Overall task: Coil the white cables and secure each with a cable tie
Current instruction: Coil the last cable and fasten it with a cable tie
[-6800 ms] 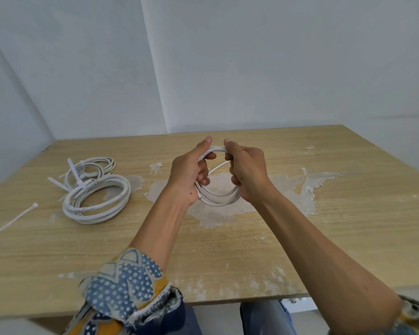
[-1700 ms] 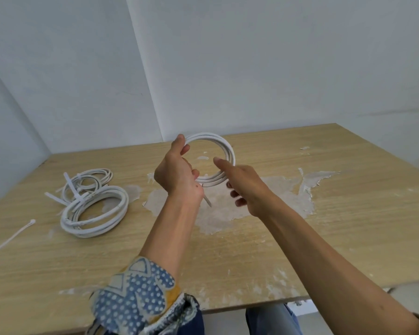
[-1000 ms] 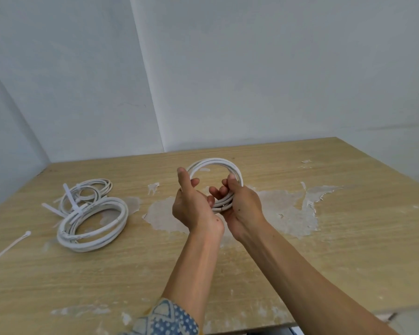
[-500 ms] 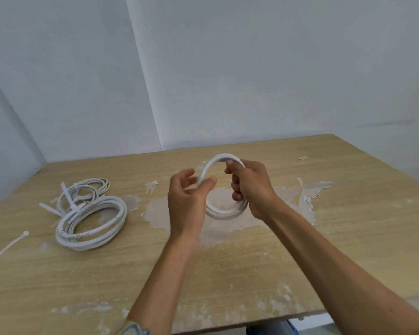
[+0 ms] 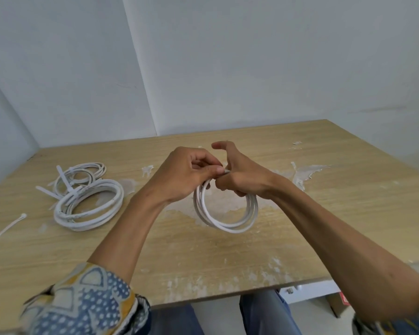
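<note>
A coil of white cable (image 5: 228,220) hangs above the middle of the wooden table (image 5: 324,213), held at its top by both hands. My left hand (image 5: 182,172) pinches the cable's free end at the top of the coil. My right hand (image 5: 242,175) grips the coil's top right with curled fingers, its thumb and forefinger sticking up. Two coiled white cables lie at the left: a large one (image 5: 88,209) and a smaller one (image 5: 81,174) behind it, each with a white cable tie around it. A loose cable tie (image 5: 6,228) lies near the left edge.
Walls close off the table at the back and left. Pale patches of dried plaster (image 5: 305,172) mark the tabletop in the middle and right. My knees show below the table's near edge (image 5: 228,296).
The coil now hangs below the hands instead of standing up between them. My left hand has moved onto the coil's top and pinches the cable end. The view has tilted down a little.
</note>
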